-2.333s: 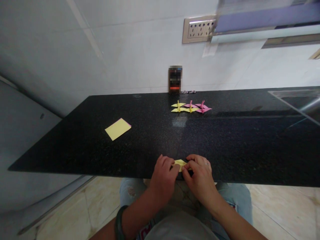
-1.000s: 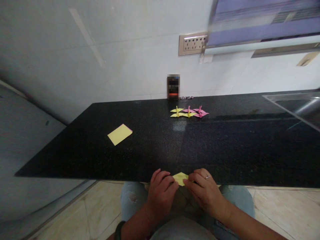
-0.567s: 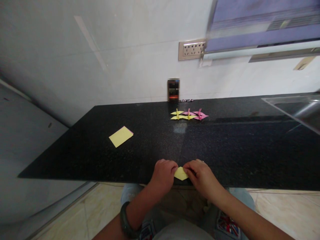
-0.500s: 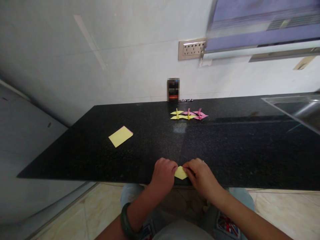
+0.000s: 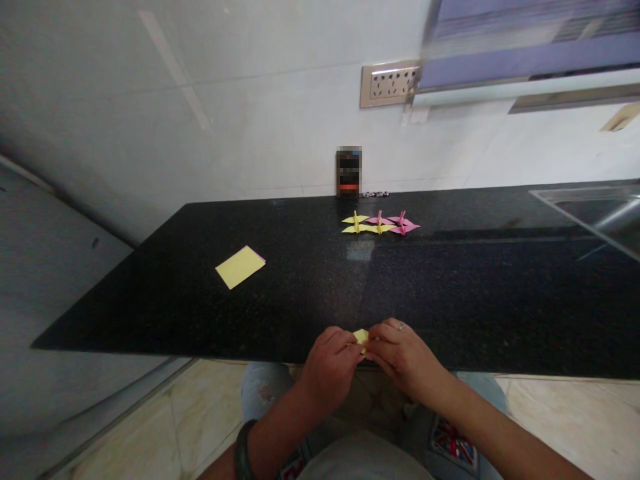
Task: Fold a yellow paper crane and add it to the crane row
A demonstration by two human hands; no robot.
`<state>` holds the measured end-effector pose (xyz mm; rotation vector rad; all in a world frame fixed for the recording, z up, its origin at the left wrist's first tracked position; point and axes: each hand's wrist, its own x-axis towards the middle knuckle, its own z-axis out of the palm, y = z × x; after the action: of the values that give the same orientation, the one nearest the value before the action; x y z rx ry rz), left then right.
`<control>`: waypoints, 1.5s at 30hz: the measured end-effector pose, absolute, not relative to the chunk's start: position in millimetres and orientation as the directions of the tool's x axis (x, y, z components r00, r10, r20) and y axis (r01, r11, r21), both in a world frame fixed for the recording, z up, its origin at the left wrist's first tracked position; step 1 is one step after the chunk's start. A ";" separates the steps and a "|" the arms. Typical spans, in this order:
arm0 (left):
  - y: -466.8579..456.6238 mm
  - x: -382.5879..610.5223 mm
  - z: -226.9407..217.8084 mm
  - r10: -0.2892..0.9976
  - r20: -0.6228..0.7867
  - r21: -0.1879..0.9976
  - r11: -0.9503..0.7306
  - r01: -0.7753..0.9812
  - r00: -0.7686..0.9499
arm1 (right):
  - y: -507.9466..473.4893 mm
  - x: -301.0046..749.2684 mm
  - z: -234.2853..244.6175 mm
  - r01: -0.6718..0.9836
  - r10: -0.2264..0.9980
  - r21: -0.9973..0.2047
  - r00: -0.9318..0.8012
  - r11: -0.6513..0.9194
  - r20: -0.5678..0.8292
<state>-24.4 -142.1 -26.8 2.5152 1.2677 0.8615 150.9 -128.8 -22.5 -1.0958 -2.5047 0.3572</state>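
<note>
Pinching angular yellow paper (image 5: 361, 336), left hand (image 5: 331, 365) and right hand (image 5: 406, 357) curl fingers nearly closed.

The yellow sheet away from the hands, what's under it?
Under the yellow sheet, a pink edge peeks out at the upper right; everything else beneath is covered.

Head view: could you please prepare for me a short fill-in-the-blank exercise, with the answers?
1. The left hand and right hand hold a small folded paper coloured ____.
2. The thick dark-green bangle encircles the ____ arm.
3. On the speckled black countertop, the pink and yellow folded paper birds number ____.

Missing words: yellow; left; six.
</note>
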 end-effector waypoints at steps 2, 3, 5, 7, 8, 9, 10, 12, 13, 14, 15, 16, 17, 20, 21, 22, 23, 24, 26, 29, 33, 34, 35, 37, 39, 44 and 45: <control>-146.0 -26.0 -28.8 0.779 0.391 0.443 -0.627 0.641 0.491 | -129.6 150.3 -23.0 0.650 0.739 -0.357 -0.627 0.671 0.246; -147.1 -26.4 -29.6 0.787 0.383 0.458 -0.617 0.640 0.484 | -130.6 150.2 -23.3 0.650 0.735 -0.348 -0.630 0.675 0.250; -147.4 -26.7 -30.1 0.807 0.369 0.483 -0.591 0.647 0.462 | -133.7 150.3 -24.4 0.655 0.732 -0.330 -0.629 0.680 0.260; -146.5 -26.2 -28.9 0.821 0.355 0.497 -0.571 0.653 0.448 | -137.4 150.0 -26.2 0.670 0.738 -0.310 -0.616 0.675 0.277; -145.9 -25.8 -27.7 0.826 0.346 0.500 -0.564 0.657 0.446 | -139.2 149.5 -27.3 0.682 0.746 -0.303 -0.602 0.666 0.286; -145.4 -25.4 -26.2 0.831 0.336 0.503 -0.557 0.661 0.444 | -140.8 148.6 -28.6 0.696 0.757 -0.300 -0.584 0.653 0.294; -145.0 -25.0 -24.6 0.836 0.324 0.504 -0.549 0.667 0.443 | -142.1 147.4 -29.8 0.710 0.771 -0.303 -0.562 0.636 0.301; -144.6 -24.5 -21.6 0.848 0.297 0.507 -0.529 0.680 0.439 | -143.9 143.9 -31.8 0.741 0.807 -0.327 -0.504 0.587 0.306; -144.5 -24.3 -20.4 0.854 0.282 0.509 -0.519 0.687 0.436 | -144.4 141.9 -32.4 0.756 0.828 -0.345 -0.471 0.556 0.304; -144.4 -24.2 -19.4 0.860 0.267 0.510 -0.508 0.694 0.434 | -144.7 139.8 -32.7 0.770 0.848 -0.362 -0.436 0.526 0.302; -144.4 -24.0 -18.7 0.866 0.254 0.511 -0.498 0.701 0.431 | -145.0 137.8 -32.5 0.781 0.864 -0.378 -0.403 0.497 0.302; -144.3 -23.8 -18.2 0.872 0.243 0.510 -0.487 0.709 0.425 | -145.3 136.0 -31.9 0.789 0.876 -0.392 -0.376 0.474 0.303; -144.1 -23.5 -18.1 0.879 0.235 0.509 -0.476 0.718 0.416 | -145.5 134.5 -31.0 0.793 0.884 -0.402 -0.355 0.458 0.305; -143.1 -21.9 -18.8 0.896 0.219 0.503 -0.442 0.743 0.385 | -146.0 131.9 -27.9 0.791 0.888 -0.420 -0.328 0.445 0.323; -142.6 -21.3 -19.2 0.901 0.214 0.501 -0.434 0.749 0.378 | -146.1 131.7 -27.3 0.789 0.888 -0.425 -0.324 0.444 0.327; -142.1 -20.6 -19.7 0.904 0.210 0.499 -0.427 0.754 0.373 | -146.0 131.7 -27.1 0.788 0.889 -0.430 -0.317 0.440 0.330; -141.6 -19.9 -20.2 0.906 0.206 0.496 -0.422 0.759 0.370 | -145.8 131.8 -27.3 0.788 0.892 -0.437 -0.308 0.435 0.332; -141.2 -19.2 -20.7 0.907 0.203 0.492 -0.419 0.763 0.368 | -145.6 132.0 -27.8 0.787 0.896 -0.447 -0.299 0.426 0.329; -140.7 -18.0 -21.9 0.907 0.201 0.482 -0.420 0.769 0.369 | -145.1 132.6 -29.3 0.784 0.907 -0.470 -0.279 0.406 0.316; -141.0 -16.6 -24.5 0.905 0.214 0.462 -0.426 0.778 0.368 | -144.9 133.0 -30.7 0.781 0.913 -0.486 -0.264 0.392 0.312; -142.7 -15.3 -27.3 0.904 0.238 0.449 -0.426 0.785 0.354 | -144.8 132.1 -29.9 0.791 0.913 -0.473 -0.258 0.388 0.316; -143.1 -15.0 -27.4 0.906 0.238 0.451 -0.423 0.786 0.351 | -144.6 131.8 -29.5 0.794 0.915 -0.472 -0.257 0.384 0.312; -143.3 -14.8 -27.3 0.907 0.237 0.454 -0.419 0.786 0.347 | -144.4 131.6 -29.2 0.794 0.916 -0.473 -0.255 0.381 0.308; -143.5 -14.5 -26.5 0.910 0.233 0.460 -0.414 0.786 0.343 | -143.9 131.4 -29.1 0.793 0.920 -0.482 -0.249 0.373 0.303; -143.4 -14.2 -25.3 0.913 0.226 0.465 -0.408 0.785 0.341 | -143.5 131.4 -29.5 0.790 0.925 -0.495 -0.238 0.361 0.295; -143.7 -12.9 -24.5 0.919 0.213 0.460 -0.394 0.796 0.332 | -142.8 131.5 -31.4 0.792 0.933 -0.506 -0.220 0.341 0.285; -144.2 -12.9 -25.1 0.919 0.216 0.455 -0.394 0.799 0.331 | -142.7 131.5 -31.7 0.791 0.931 -0.506 -0.218 0.344 0.292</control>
<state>-12.9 -144.2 -25.1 2.3318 1.5465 0.6469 131.5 -142.7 -31.7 -1.4983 -2.0649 0.3360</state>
